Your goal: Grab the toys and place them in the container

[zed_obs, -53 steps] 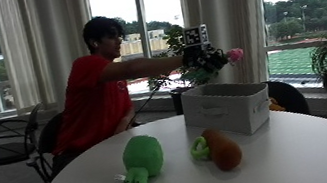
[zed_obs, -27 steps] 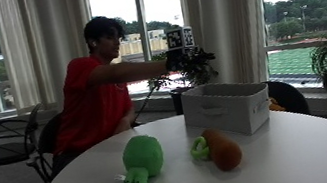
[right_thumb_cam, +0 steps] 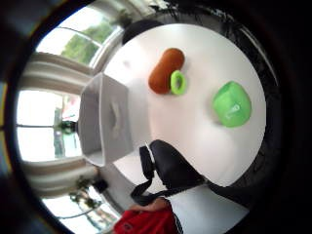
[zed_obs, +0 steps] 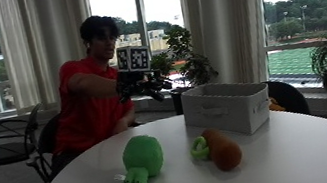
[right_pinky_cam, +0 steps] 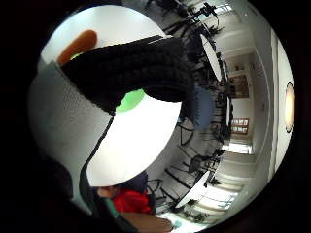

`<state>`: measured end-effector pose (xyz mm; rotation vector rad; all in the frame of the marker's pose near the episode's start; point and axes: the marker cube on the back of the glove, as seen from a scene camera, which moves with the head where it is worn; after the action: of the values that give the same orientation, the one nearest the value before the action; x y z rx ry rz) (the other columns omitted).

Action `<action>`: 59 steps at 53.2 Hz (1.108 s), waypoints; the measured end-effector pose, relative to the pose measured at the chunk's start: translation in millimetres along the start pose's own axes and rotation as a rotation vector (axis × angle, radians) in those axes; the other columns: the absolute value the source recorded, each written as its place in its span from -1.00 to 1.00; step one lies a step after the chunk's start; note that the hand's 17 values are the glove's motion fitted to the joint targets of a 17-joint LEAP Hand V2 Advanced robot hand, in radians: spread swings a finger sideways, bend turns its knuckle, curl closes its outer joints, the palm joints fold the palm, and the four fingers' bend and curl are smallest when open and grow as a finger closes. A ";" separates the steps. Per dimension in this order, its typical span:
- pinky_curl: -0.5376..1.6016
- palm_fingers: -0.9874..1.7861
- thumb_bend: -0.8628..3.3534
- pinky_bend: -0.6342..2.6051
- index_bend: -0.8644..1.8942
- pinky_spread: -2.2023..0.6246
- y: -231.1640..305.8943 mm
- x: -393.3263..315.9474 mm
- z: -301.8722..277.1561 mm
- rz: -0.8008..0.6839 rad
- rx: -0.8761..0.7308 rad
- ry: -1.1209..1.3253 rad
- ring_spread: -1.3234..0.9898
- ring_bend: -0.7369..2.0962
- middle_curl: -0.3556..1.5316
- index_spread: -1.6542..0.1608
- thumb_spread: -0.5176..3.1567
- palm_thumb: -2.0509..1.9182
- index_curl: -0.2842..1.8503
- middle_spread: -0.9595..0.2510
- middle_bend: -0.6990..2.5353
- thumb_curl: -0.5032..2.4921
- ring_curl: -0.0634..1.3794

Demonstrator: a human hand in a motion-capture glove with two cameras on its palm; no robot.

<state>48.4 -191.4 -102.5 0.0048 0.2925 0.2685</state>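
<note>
On the round white table (zed_obs: 310, 157): white container (zed_obs: 226, 107) with a slot handle in its side, near the far edge; brown toy (zed_obs: 223, 148) with a green ring (zed_obs: 198, 148) at one end, just in front of the container; green toy (zed_obs: 140, 160) beside the brown one, apart from it, nearer the seated person. No readable writing on the container or on either toy.

Above the table, between the person's chest and the container: right hand (zed_obs: 140, 84) in a black glove, raised on an outstretched arm, well clear of both toys and of the container's rim. Nothing visible in the palm from either palm view; one gloved finger (right_pinky_cam: 141, 68) curved across the little-finger-side view; whether the remaining fingers are straight or curled, cannot tell.

Brown toy lying flat, long axis running from the container toward the near table edge, ringed end toward the container. Green toy lying with its rounded bulk toward the person, smaller end with pale markings toward the near edge.
</note>
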 end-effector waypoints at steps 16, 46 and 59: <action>-0.15 -0.43 -0.61 0.25 -0.31 0.64 -22.1 41.8 75.2 0.023 -0.108 -0.024 0.20 -0.35 -0.35 0.41 -0.16 0.03 -0.55 0.52 -0.50 -0.42 -0.48; -0.15 -0.46 -0.61 0.32 -0.33 0.62 -57.1 61.6 146.2 0.103 -0.278 -0.034 0.21 -0.31 -0.41 0.43 -0.17 0.03 -0.62 0.57 -0.50 -0.45 -0.43; -0.16 -0.30 -0.59 0.31 -0.26 0.55 -60.6 41.2 161.3 0.063 -0.371 0.054 0.17 -0.13 -0.41 0.39 -0.14 0.08 -0.62 0.51 -0.47 -0.44 -0.34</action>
<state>148.3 -233.5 37.6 -0.3603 0.2935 0.3826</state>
